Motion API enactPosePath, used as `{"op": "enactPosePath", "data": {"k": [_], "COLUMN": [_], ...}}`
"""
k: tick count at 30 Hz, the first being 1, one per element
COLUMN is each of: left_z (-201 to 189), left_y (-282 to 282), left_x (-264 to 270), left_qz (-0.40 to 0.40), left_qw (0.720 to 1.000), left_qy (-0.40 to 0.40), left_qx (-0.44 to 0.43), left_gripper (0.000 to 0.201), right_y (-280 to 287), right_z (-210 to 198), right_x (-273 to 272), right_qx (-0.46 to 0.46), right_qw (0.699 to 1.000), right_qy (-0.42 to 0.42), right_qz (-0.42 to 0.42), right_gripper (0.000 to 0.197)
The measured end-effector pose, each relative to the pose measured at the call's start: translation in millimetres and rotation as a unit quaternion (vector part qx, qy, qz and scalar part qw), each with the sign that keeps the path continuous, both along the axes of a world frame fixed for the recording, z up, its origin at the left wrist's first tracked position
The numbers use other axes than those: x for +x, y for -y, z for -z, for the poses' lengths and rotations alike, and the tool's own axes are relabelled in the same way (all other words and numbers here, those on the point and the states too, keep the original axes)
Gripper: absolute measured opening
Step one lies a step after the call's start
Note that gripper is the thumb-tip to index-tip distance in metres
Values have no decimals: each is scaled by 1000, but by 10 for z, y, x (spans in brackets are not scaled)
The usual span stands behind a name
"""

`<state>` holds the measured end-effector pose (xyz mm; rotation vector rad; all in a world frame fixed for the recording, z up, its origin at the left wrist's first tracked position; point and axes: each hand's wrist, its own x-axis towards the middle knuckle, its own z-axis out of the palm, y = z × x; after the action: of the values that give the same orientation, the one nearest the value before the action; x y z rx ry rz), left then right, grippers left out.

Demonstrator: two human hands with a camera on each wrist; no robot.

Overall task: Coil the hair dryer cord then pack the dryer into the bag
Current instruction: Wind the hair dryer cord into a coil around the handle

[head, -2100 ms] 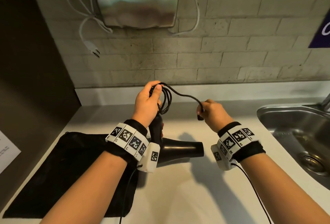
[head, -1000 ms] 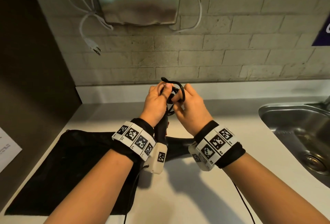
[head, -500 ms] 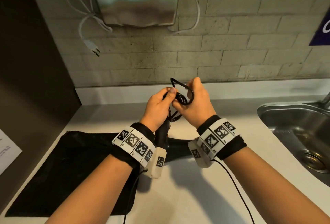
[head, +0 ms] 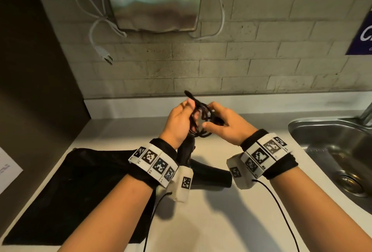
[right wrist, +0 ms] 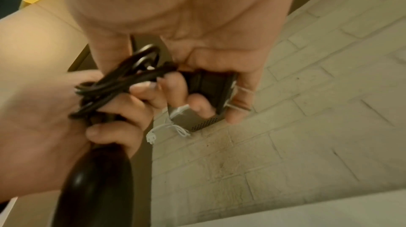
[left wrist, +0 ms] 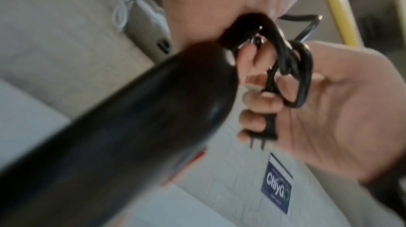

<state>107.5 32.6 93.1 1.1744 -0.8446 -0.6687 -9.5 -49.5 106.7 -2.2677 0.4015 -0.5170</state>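
Nearest the camera, two bare forearms are reaching forward over the pale surface (head: 201, 231), each wrist wearing a band of black-and-white markers with a thin cable trailing back from it. To the left, the black bag (head: 66, 187) is lying flat on the surface, its right edge passing under the left forearm. Just beyond the wristbands, the hair dryer (head: 209, 173) is sitting with its dark barrel pointing right, between the two wrists, while its handle is rising up into the left hand (head: 177, 123). That hand is gripping the top of the handle and the gathered loops of the cord (head: 203, 117) together, its fingers (right wrist: 123, 107) curling round both. The right hand (head: 227, 125) is meeting it from the other side, its fingers (left wrist: 257, 98) clenching the black plug (left wrist: 266, 130) at the cord's end, the two prongs sticking out below them. The loops are bunching between the two hands, held above the surface. Farther right, a steel sink (head: 330, 151) is sitting sunk into the surface. On the brick wall behind, a steel hand dryer (head: 155, 0) is hanging with its white cable (head: 94, 28) dangling unplugged, and a blue sign (head: 362, 36) is showing at the right edge.
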Motion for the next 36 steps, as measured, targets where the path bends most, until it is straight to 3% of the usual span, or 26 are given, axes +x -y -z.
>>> {"op": "enactPosePath", "data": {"k": [4, 9, 15, 22, 29, 33, 36], "left_z": [-17, -33, -32, -9, 3, -13, -20], "left_y": [-29, -89, -81, -59, -49, -58, -50], "left_x": [147, 140, 85, 109, 98, 37, 46], "left_qz": [4, 75, 63, 48, 26, 41, 33], "left_qw": [998, 997, 997, 993, 989, 991, 986], "left_qy": [-68, -24, 39, 104, 143, 125, 165], "left_qx": [-9, -3, -1, -6, -12, -2, 5], "left_gripper": [33, 34, 17, 18, 20, 16, 15], "right_y": [234, 473, 324, 154, 181, 155, 123], "right_z": [194, 358, 294, 179, 99, -154, -282], "right_x": [-114, -165, -50, 4, 90, 88, 30], "right_qx": [-30, -80, -36, 103, -40, -142, -200], "right_qw": [995, 977, 978, 989, 993, 976, 961], "right_qy": [-82, -165, -199, -92, 5, 64, 88], "right_qz": [46, 108, 47, -51, 114, 155, 171], "right_gripper": [22, 32, 28, 25, 28, 23, 23]}}
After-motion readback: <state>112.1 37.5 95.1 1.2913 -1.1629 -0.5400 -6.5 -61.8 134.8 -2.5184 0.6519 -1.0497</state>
